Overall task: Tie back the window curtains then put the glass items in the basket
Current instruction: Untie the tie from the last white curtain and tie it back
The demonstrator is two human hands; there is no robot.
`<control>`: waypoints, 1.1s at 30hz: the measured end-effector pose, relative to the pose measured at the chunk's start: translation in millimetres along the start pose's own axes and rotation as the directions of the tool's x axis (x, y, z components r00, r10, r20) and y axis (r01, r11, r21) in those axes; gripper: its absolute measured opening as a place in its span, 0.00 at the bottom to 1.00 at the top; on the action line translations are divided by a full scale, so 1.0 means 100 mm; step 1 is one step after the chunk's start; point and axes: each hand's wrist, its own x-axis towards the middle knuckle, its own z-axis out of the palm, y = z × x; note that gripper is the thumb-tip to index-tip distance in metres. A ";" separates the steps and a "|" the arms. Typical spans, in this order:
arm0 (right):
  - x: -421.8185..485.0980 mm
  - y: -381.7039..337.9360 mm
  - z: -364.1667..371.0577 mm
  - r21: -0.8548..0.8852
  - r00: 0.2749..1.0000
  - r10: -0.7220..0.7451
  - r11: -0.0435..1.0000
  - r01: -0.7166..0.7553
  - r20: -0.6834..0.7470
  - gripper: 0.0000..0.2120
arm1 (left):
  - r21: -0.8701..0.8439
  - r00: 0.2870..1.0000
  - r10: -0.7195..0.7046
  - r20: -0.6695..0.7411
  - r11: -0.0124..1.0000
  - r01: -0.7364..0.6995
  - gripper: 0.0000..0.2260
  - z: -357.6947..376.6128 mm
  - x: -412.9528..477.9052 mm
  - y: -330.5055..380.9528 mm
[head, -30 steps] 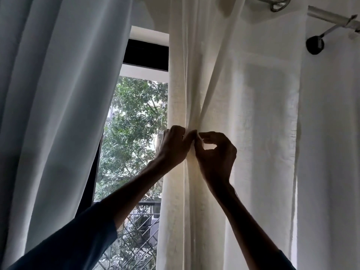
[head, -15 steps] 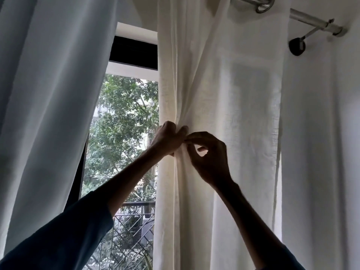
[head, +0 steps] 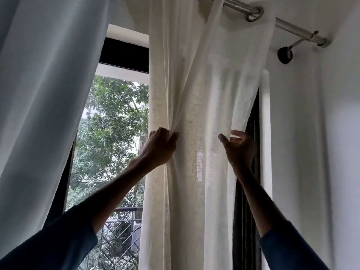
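Window (head: 109, 133) between white curtains (head: 194, 114).

Two curtains are counted: one white curtain (head: 42, 94) at the left of the frame and one cream curtain (head: 194, 114) at the centre. Two hands are seen, the left hand (head: 159, 148) and the right hand (head: 238, 148), each on a dark sleeve. One metal rod (head: 288, 26) with one wall bracket (head: 285, 55) is counted at the upper right.
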 end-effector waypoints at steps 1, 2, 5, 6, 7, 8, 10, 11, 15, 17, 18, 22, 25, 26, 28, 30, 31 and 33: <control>-0.01 -0.02 0.02 0.000 0.999 -0.036 0.999 0.036 -0.007 0.18 | 0.005 1.000 0.010 0.000 1.000 -0.010 0.23 0.00 0.00 0.00; -0.02 -0.04 0.05 0.006 0.998 -0.068 0.998 0.068 -0.011 0.12 | 0.010 1.000 0.019 -0.002 1.000 -0.019 0.24 -0.01 0.00 0.00; -0.11 -0.09 0.12 -0.025 0.987 -0.159 0.987 0.158 -0.033 0.05 | 0.033 0.999 0.034 -0.013 0.999 -0.033 0.24 -0.03 -0.01 -0.02; -0.15 -0.11 0.15 -0.053 0.982 -0.186 0.982 0.184 -0.045 0.07 | 0.046 0.999 0.040 -0.017 0.998 -0.039 0.23 -0.02 0.00 -0.04; -0.20 -0.14 0.19 -0.077 0.976 -0.209 0.976 0.204 -0.057 0.07 | 0.063 0.999 0.041 -0.022 0.997 -0.039 0.23 -0.01 0.02 -0.07; -0.26 -0.20 0.23 -0.088 0.971 -0.231 0.970 0.226 -0.062 0.05 | 0.079 0.998 0.047 -0.031 0.996 -0.044 0.22 0.00 0.03 -0.10; -0.37 -0.36 0.32 -0.083 0.955 -0.291 0.955 0.286 -0.057 0.04 | 0.120 0.998 0.053 -0.046 0.992 -0.047 0.21 0.03 0.03 -0.12; -0.41 -0.46 0.37 -0.072 0.943 -0.328 0.943 0.324 -0.055 0.04 | 0.132 0.998 0.050 -0.047 0.990 -0.044 0.21 0.04 0.04 -0.12; -0.52 -0.86 0.50 -0.066 0.875 -0.483 0.874 0.482 -0.012 0.07 | 0.166 0.995 0.096 -0.014 0.982 -0.093 0.18 0.08 0.08 -0.10; -0.57 -0.95 0.56 -0.051 0.841 -0.540 0.839 0.542 0.046 0.08 | 0.186 0.992 0.114 0.056 0.975 -0.122 0.13 0.07 0.10 -0.04; -0.60 -0.97 0.59 -0.043 0.825 -0.561 0.824 0.564 0.070 0.09 | 0.187 0.991 0.109 0.080 0.975 -0.122 0.08 0.06 0.10 -0.01; -0.63 -0.95 0.56 0.020 0.813 -0.572 0.819 0.574 0.107 0.10 | 0.198 0.990 0.111 0.092 0.972 -0.127 0.07 0.03 0.06 0.08; -0.48 -0.81 0.42 0.016 0.798 -0.579 0.811 0.585 0.168 0.07 | 0.218 0.992 0.106 0.063 0.969 -0.117 0.15 0.05 0.06 0.08; -0.42 -0.72 0.37 -0.006 0.793 -0.579 0.807 0.591 0.188 0.06 | 0.219 0.994 0.103 0.034 0.970 -0.108 0.17 0.06 0.06 0.05; -0.27 -0.50 0.29 -0.082 0.829 -0.520 0.835 0.544 0.204 0.06 | 0.204 0.993 0.113 -0.027 0.973 -0.105 0.18 0.08 0.05 0.01; -0.07 -0.30 0.22 -0.143 0.914 -0.379 0.906 0.399 0.145 0.08 | 0.194 0.992 0.119 -0.036 0.975 -0.110 0.21 0.08 0.05 -0.01; 0.04 -0.23 0.19 -0.147 0.944 -0.312 0.934 0.325 0.102 0.14 | 0.197 0.993 0.116 -0.023 0.974 -0.109 0.21 0.08 0.05 -0.02; 0.29 -0.18 0.14 -0.123 0.969 -0.241 0.962 0.245 0.049 0.26 | 0.206 0.995 0.099 0.007 0.974 -0.098 0.20 0.06 0.08 -0.02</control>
